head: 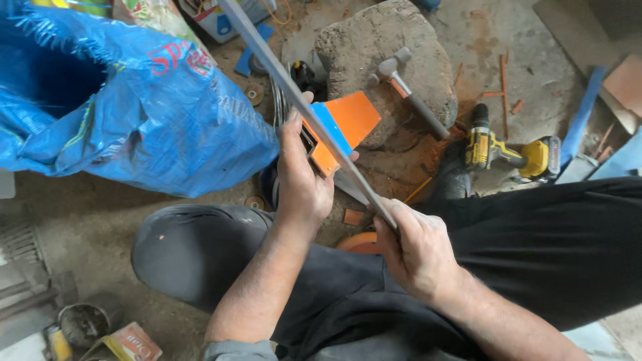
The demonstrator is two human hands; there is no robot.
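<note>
Left hand [302, 175] grips orange piece [348, 124] | right hand [416, 249] grips metal strip [294, 90]

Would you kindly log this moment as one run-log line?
left hand: grips orange-and-blue flat piece | right hand: holds long grey metal strip laid across it | grey hammer: on stone

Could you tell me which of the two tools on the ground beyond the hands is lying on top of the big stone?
The hammer: it lies across the rough stone, its head up-left. The yellow-and-black cordless drill lies on the bare floor instead, right of the stone.
</note>
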